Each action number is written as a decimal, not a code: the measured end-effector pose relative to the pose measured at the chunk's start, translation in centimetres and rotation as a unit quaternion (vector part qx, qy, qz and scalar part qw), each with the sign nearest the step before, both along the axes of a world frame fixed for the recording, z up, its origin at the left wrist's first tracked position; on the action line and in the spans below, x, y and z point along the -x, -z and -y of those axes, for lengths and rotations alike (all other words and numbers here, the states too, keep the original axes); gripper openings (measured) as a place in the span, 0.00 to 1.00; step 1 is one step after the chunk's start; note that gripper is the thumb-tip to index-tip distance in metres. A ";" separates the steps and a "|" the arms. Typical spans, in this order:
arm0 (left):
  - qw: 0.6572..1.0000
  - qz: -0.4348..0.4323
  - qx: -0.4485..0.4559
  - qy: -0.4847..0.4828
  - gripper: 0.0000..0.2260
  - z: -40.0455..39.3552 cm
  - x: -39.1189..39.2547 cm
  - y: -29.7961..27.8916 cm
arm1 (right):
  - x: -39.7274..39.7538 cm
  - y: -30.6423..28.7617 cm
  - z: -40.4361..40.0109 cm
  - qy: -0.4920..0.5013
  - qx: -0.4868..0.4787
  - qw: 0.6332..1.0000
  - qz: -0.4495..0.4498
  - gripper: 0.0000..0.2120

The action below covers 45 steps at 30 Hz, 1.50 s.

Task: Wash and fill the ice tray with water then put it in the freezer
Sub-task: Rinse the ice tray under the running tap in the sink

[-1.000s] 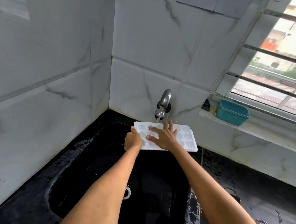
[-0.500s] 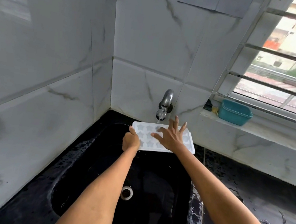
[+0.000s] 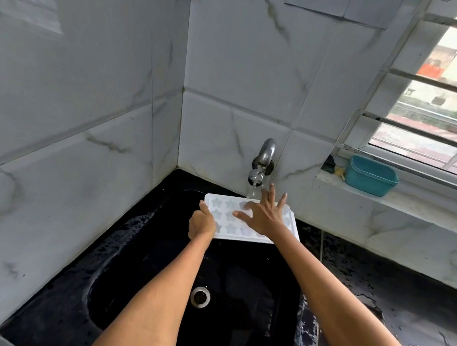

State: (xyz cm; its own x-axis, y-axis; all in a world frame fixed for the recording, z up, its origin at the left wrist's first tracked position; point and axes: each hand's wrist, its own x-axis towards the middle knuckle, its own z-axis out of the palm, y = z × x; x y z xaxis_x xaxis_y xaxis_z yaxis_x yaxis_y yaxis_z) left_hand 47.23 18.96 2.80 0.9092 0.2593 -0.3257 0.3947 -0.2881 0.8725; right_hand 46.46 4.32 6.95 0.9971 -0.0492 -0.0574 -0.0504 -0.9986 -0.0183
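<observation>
A white ice tray [image 3: 223,211] with star-shaped cells is held level over the back of the black sink [image 3: 132,273], under the chrome tap [image 3: 264,160]. Water runs from the tap onto the tray. My left hand [image 3: 201,224] grips the tray's near left corner. My right hand [image 3: 263,216] lies flat on the tray's top with fingers spread, touching the cells below the stream. The right part of the tray is hidden under that hand.
The sink has a steel drain [image 3: 200,297] at its bottom. A wet black counter [image 3: 395,311] runs to the right. A teal plastic tub [image 3: 370,176] stands on the window ledge. White marble-look tiles close off the left and back.
The tray and both hands have shifted slightly left and back under the tap. My right hand has slid from the tray's left-middle toward its centre, fingers still spread.
</observation>
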 end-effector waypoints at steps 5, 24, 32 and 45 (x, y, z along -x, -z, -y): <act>1.000 0.003 -0.008 -0.005 0.28 -0.2 0.2 -0.3 | 0.0 -0.3 -0.1 0.007 -0.036 0.999 -0.029 0.28; 1.000 0.005 -0.003 -0.025 0.29 -1.7 0.4 0.6 | 0.5 1.0 -0.1 0.053 -0.070 0.995 -0.054 0.30; 1.000 0.001 -0.004 -0.025 0.29 -1.8 0.2 0.7 | 0.3 0.5 0.2 0.032 -0.026 0.998 -0.040 0.33; 1.000 0.008 -0.013 -0.023 0.29 -1.5 -0.1 1.0 | 0.2 0.9 1.1 0.016 -0.004 0.998 -0.062 0.33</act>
